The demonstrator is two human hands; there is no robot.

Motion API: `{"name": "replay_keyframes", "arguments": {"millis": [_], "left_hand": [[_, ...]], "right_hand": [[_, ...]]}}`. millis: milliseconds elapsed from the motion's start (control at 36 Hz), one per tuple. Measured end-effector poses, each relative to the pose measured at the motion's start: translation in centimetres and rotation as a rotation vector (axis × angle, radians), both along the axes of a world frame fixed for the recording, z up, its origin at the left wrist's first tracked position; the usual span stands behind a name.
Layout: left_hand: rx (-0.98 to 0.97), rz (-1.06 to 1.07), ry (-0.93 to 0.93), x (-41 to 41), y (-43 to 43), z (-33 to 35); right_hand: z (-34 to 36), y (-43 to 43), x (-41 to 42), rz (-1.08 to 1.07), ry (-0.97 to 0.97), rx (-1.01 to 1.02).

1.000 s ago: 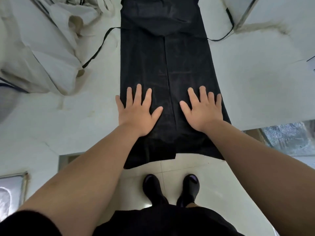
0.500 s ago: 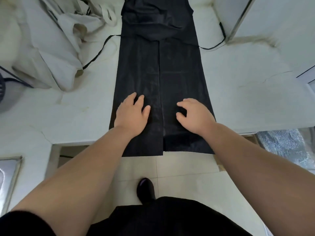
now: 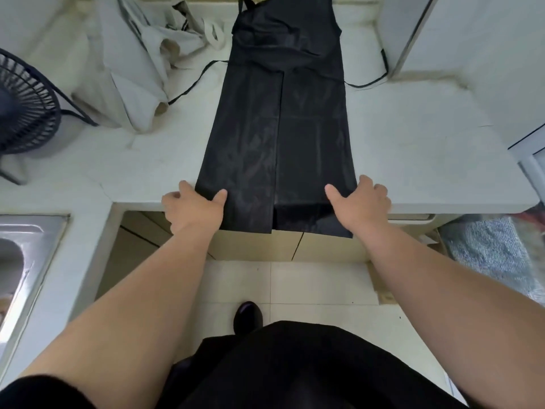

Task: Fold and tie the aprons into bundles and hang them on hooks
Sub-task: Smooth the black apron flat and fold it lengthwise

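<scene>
A black apron [image 3: 280, 128] lies folded into a long strip on the white counter [image 3: 413, 157], running from 12 o'clock to the middle, its near end hanging over the counter's edge. The left hand [image 3: 193, 209] pinches the strip's left edge, thumb on top and fingers curled at the side; the right hand [image 3: 361, 202] pinches the right edge likewise. A pale cloth heap [image 3: 138, 69] sits at 11 o'clock, a fan [image 3: 23, 104] at 10, a sink [image 3: 17, 255] at 8
</scene>
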State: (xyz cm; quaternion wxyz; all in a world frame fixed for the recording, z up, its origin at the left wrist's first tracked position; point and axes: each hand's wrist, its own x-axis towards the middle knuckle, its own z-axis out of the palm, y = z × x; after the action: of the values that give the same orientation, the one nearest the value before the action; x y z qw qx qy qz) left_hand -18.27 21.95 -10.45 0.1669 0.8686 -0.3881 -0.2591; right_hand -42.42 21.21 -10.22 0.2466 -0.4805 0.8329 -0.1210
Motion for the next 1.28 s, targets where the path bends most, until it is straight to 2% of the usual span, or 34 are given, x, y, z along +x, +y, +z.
{"name": "replay_keyframes", "arguments": {"millis": [83,139,278,500,583,639,750,833,917,1000,1083,1167,1278], "left_hand": [[-0.124,0.113,0.232,0.3,0.7,-0.3],[-0.185,0.156,0.305,0.7,0.9,-0.2],[-0.158,0.224,0.443,2.3,0.5,0.2],[-0.168,0.173,0.712,3.8,0.3,0.3],[-0.154,0.127,0.707,4.4,0.2,-0.2],[-0.145,0.088,0.667,4.5,0.1,-0.4],[-0.164,-0.071,0.423,4.4,0.2,-0.1],[-0.152,-0.239,0.385,4.7,0.3,0.6],[-0.115,-0.322,0.396,5.2,-0.2,1.4],[-0.086,-0.247,0.518,5.4,-1.0,2.2],[-0.044,-0.109,0.723,5.8,-1.6,2.7],[0.019,-0.196,0.677,6.4,-2.0,2.4],[0.030,-0.273,0.653,6.6,-2.2,1.9]], "right_hand": [[0.4,0.7,-0.2,-0.128,-0.243,-0.096],[0.6,0.8,-0.8,-0.154,-0.311,-0.097],[0.4,0.3,-1.8,-0.185,-0.418,-0.014],[-1.4,1.3,-1.3,-0.444,-0.743,-0.074],[-1.2,1.4,-1.0,-0.424,-0.734,-0.103],[-0.7,1.4,-0.9,-0.339,-0.646,-0.135],[0.5,1.0,-0.8,-0.096,-0.496,-0.126],[2.0,0.5,-0.7,-0.094,-0.586,0.002],[3.6,0.0,-0.6,-0.203,-0.796,0.078],[4.7,-0.4,-0.8,-0.143,-0.915,0.171],[4.9,-0.9,-1.1,-0.051,-0.921,0.253],[4.8,-1.2,-1.2,0.012,-0.807,0.289],[4.1,-1.3,-1.4,0.017,-0.719,0.223]]}}
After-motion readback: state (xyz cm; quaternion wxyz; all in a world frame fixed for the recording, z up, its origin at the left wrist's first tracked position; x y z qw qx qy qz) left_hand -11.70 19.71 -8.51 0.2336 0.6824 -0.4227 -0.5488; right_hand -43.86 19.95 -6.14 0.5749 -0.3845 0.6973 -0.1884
